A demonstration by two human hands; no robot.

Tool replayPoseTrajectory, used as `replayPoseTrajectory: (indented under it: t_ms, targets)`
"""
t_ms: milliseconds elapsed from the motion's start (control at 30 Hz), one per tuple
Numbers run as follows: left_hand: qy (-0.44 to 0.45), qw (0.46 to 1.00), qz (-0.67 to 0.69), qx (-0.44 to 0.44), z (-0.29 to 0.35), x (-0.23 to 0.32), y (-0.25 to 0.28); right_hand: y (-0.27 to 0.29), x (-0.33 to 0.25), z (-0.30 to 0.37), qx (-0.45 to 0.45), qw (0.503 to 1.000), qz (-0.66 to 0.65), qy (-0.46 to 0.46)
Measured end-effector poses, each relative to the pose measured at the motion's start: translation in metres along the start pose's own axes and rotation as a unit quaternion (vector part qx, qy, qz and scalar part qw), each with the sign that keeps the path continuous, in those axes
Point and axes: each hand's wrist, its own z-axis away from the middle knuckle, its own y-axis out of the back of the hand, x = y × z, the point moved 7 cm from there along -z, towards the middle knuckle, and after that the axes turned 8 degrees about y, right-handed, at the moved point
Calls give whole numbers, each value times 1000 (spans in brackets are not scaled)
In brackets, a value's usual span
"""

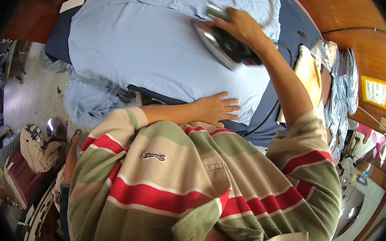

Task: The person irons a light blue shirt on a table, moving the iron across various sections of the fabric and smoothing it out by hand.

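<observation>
A light blue shirt [151,51] lies spread over a dark navy padded table [266,128], its buttoned strip toward the far edge. My right hand [240,26] is closed round the handle of a clothes iron [216,44], which rests on or just over the shirt at the right; motion blurs it a little. My left hand [217,109] lies flat on the shirt's near edge, fingers spread and pointing right. A dark cord [269,114] runs along the table's right side, partly hidden behind my right arm.
Crumpled light blue cloth [93,94] hangs at the table's near left. Several folded shirts in clear wrapping [344,81] stand at the right, beside a scorched cream cloth [307,70]. A wooden wall [343,9] rises behind. Another person's arm [72,152] shows at lower left.
</observation>
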Motion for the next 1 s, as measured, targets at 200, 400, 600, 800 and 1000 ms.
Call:
replayPoseTrajectory:
  t_ms: [200,400,600,800,1000]
  targets:
    - [-16,995,90,29,4,-14,30,20,138,149,91,968,-25,-231]
    - [259,936,-74,226,91,-213,132,76,155,250,159,918,-105,-349]
    - [529,802,-182,211,163,-383,225,108,243,312,224,904,27,-364]
    - [680,701,-150,155,200,-472,245,79,356,333,212,845,-49,-490]
    - [707,687,-77,150,215,-535,236,99,296,233,244,847,309,-356]
